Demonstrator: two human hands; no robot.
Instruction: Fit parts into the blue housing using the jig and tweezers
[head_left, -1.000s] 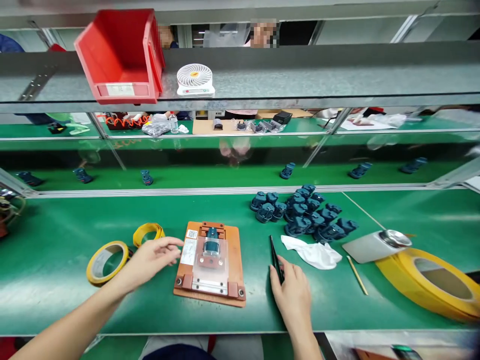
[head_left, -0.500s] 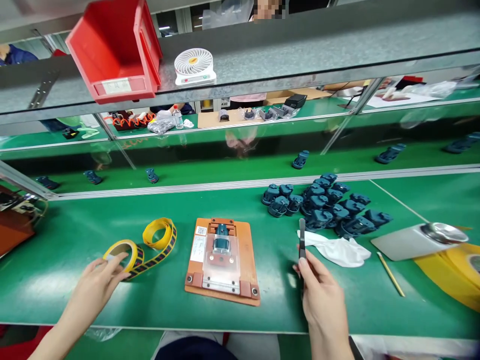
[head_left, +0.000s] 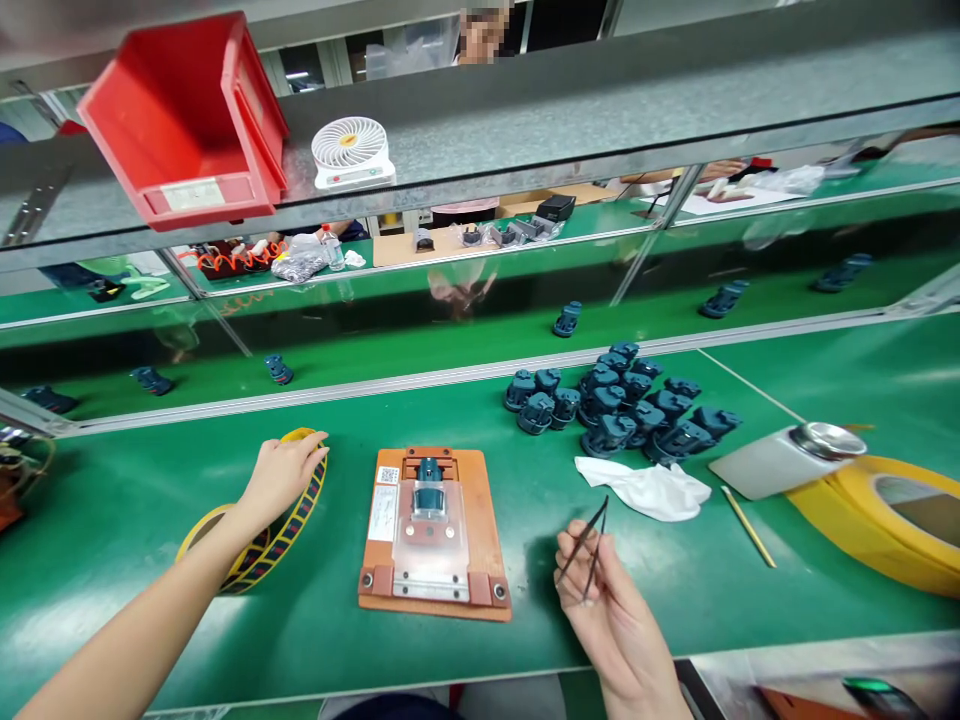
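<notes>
My left hand is closed at the far end of a yellow strip of dark labels, its fingertips pinching the strip's upper edge. The strip's nearer coil lies partly hidden under my forearm. In my right hand is a pair of black tweezers, tips pointing up and slightly apart. Between both hands lies an orange-brown fixture board with a clear plate, and a dark blue housing sits in it. A white cloth lies just beyond my right hand.
Several dark blue housings stand grouped at the back right. A white bottle, a thin yellow stick and a large yellow tape roll lie rightward. Behind runs a green conveyor; a shelf above carries a red bin and a fan.
My left hand has moved from the nearer coil up to the strip's far end. My right hand has turned over and lowered the tweezers. The whole view has shifted slightly.
</notes>
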